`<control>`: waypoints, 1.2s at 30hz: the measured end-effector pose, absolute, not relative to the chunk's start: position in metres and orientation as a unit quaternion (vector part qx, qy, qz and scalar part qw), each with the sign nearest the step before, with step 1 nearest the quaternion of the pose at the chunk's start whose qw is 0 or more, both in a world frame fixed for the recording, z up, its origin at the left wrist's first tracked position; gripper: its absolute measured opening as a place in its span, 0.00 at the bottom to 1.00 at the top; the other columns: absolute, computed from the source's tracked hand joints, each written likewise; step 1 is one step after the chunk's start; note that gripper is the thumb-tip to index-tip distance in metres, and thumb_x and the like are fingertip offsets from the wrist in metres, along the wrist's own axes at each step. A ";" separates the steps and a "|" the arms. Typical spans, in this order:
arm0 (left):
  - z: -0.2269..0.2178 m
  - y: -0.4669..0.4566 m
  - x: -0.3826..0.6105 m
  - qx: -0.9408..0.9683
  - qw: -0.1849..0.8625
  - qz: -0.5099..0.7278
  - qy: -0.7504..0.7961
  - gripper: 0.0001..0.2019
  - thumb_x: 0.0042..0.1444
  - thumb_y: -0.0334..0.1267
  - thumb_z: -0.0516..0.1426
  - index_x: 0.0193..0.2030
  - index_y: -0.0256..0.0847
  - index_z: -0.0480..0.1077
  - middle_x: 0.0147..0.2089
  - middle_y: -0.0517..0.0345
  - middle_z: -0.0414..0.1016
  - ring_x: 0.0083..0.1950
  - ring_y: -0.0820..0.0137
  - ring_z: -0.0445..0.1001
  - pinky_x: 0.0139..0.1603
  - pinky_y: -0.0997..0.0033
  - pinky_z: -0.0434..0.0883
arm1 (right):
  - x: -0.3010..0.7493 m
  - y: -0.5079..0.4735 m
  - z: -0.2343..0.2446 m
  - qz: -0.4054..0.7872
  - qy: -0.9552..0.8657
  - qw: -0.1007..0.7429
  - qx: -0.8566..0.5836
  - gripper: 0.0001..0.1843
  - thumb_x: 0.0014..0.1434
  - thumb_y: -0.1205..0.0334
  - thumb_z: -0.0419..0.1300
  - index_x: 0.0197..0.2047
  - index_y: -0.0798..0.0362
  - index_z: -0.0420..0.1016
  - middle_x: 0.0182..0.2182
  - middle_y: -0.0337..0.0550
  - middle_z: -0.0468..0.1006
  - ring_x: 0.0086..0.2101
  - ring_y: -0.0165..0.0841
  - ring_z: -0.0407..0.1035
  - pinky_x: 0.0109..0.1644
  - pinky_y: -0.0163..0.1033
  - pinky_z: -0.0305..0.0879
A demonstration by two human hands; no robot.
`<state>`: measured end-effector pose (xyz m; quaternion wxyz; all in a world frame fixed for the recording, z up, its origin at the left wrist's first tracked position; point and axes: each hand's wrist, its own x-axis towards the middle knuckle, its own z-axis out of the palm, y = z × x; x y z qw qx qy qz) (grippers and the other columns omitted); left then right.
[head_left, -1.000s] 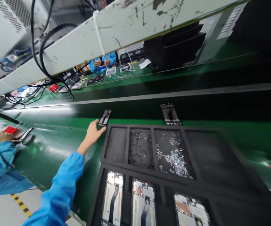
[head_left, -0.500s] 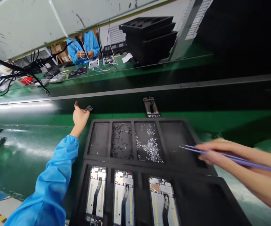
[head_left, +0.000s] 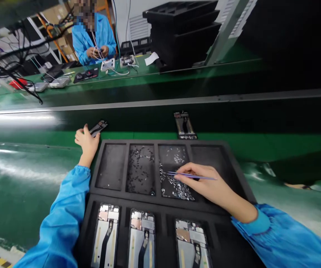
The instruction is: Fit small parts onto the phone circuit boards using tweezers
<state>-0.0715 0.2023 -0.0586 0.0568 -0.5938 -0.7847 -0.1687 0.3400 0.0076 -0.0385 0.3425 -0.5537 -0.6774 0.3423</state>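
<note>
Purple tweezers (head_left: pixel 196 176) are pinched in my right hand (head_left: pixel 202 178). Their tips point left, over small silvery pieces (head_left: pixel 181 188) in a compartment of the black foam tray (head_left: pixel 157 203). Whether the tips hold a piece cannot be made out. Beyond the tray's far left corner, my left hand (head_left: pixel 87 141) has its thumb and fingers around the lower end of an opened phone (head_left: pixel 99 127), which lies slantwise at the belt's edge. Small dark pieces (head_left: pixel 140 167) fill the compartment beside the silvery ones.
Several opened phones, one of them here (head_left: pixel 142 238), lie in the tray's near compartments. Another opened phone (head_left: pixel 185 124) rests behind the tray on the dark belt (head_left: pixel 138 121). Black trays (head_left: pixel 182 37) are stacked across the belt, where a person in blue (head_left: pixel 93 41) sits. Cables hang at upper left.
My right hand has swung left with the tweezers, from the tray's right side to over the silvery pieces. More of the phone at my left hand shows. The camera view has shifted.
</note>
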 end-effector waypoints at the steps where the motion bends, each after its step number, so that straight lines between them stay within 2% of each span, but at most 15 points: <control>1: -0.058 0.206 -0.075 -0.602 0.056 -0.169 -0.778 0.39 0.63 0.49 0.62 0.76 0.39 0.53 0.70 0.37 0.61 0.72 0.44 0.59 0.72 0.38 0.56 | 0.340 0.009 -0.038 0.349 -0.678 0.333 -0.555 0.19 0.61 0.41 0.65 0.32 0.48 0.81 0.27 0.39 0.82 0.27 0.34 0.76 0.29 0.36 0.69; 3: -0.056 0.214 -0.082 -0.631 0.036 -0.163 -0.757 0.42 0.59 0.49 0.63 0.76 0.36 0.53 0.69 0.34 0.63 0.71 0.44 0.61 0.72 0.42 0.59 | 0.341 0.012 -0.038 0.357 -0.678 0.318 -0.558 0.18 0.61 0.41 0.66 0.32 0.47 0.82 0.27 0.39 0.83 0.26 0.33 0.75 0.29 0.35 0.69; 7: -0.057 0.227 -0.095 -0.678 -0.003 -0.157 -0.718 0.41 0.57 0.53 0.61 0.73 0.34 0.59 0.65 0.38 0.70 0.66 0.46 0.69 0.68 0.50 0.66 | 0.342 0.016 -0.037 0.354 -0.683 0.295 -0.566 0.20 0.63 0.40 0.65 0.32 0.47 0.83 0.28 0.39 0.84 0.27 0.33 0.77 0.29 0.35 0.69; 10: -0.055 0.230 -0.098 -0.690 -0.006 -0.166 -0.705 0.39 0.55 0.57 0.62 0.69 0.37 0.65 0.62 0.43 0.73 0.65 0.46 0.70 0.68 0.50 0.66 | 0.344 0.016 -0.034 0.357 -0.680 0.279 -0.576 0.21 0.63 0.38 0.64 0.33 0.46 0.83 0.29 0.39 0.84 0.28 0.34 0.79 0.30 0.36 0.71; 12: -0.052 0.231 -0.097 -0.689 -0.007 -0.170 -0.705 0.40 0.54 0.60 0.63 0.67 0.36 0.67 0.56 0.47 0.76 0.63 0.47 0.71 0.67 0.49 0.67 | 0.345 0.016 -0.032 0.365 -0.676 0.265 -0.583 0.21 0.63 0.38 0.64 0.33 0.46 0.83 0.29 0.39 0.84 0.29 0.34 0.79 0.31 0.36 0.72; 14: -0.049 0.230 -0.094 -0.680 -0.005 -0.175 -0.712 0.43 0.53 0.62 0.63 0.68 0.34 0.65 0.52 0.51 0.75 0.60 0.50 0.71 0.65 0.49 0.68 | 0.345 0.017 -0.030 0.370 -0.671 0.260 -0.587 0.19 0.62 0.40 0.66 0.33 0.47 0.83 0.29 0.39 0.84 0.29 0.34 0.78 0.31 0.35 0.72; 17: -0.046 0.228 -0.088 -0.663 0.003 -0.187 -0.725 0.45 0.55 0.62 0.64 0.70 0.31 0.61 0.53 0.51 0.70 0.55 0.55 0.72 0.62 0.51 0.70 | 0.346 0.019 -0.028 0.378 -0.661 0.270 -0.589 0.16 0.61 0.43 0.68 0.33 0.47 0.83 0.28 0.40 0.84 0.27 0.34 0.77 0.29 0.35 0.70; 21: -0.046 0.226 -0.080 -0.665 0.003 -0.184 -0.724 0.44 0.54 0.59 0.67 0.70 0.34 0.62 0.50 0.54 0.69 0.51 0.59 0.70 0.61 0.53 0.71 | 0.347 0.021 -0.026 0.421 -0.624 0.272 -0.600 0.15 0.59 0.45 0.70 0.32 0.47 0.84 0.26 0.39 0.82 0.23 0.32 0.74 0.26 0.36 0.68; 26: -0.049 0.229 -0.078 -0.670 0.008 -0.184 -0.719 0.43 0.55 0.59 0.66 0.70 0.34 0.62 0.50 0.55 0.69 0.52 0.60 0.68 0.63 0.51 0.70 | 0.348 0.023 -0.023 0.459 -0.581 0.263 -0.619 0.15 0.56 0.44 0.72 0.32 0.47 0.84 0.24 0.38 0.81 0.21 0.32 0.74 0.25 0.36 0.70; 31: -0.051 0.230 -0.075 -0.677 0.007 -0.194 -0.710 0.44 0.53 0.60 0.65 0.70 0.34 0.62 0.55 0.53 0.69 0.59 0.58 0.67 0.67 0.53 0.67 | 0.348 0.023 -0.023 0.462 -0.586 0.260 -0.613 0.12 0.57 0.48 0.73 0.32 0.47 0.85 0.24 0.37 0.82 0.23 0.31 0.75 0.27 0.34 0.70; 36: -0.052 0.230 -0.070 -0.682 -0.002 -0.184 -0.708 0.45 0.54 0.59 0.64 0.70 0.32 0.61 0.64 0.46 0.67 0.68 0.49 0.65 0.70 0.43 0.64 | 0.350 0.024 -0.025 0.475 -0.574 0.250 -0.619 0.10 0.57 0.49 0.73 0.33 0.46 0.85 0.25 0.37 0.83 0.22 0.30 0.75 0.27 0.33 0.71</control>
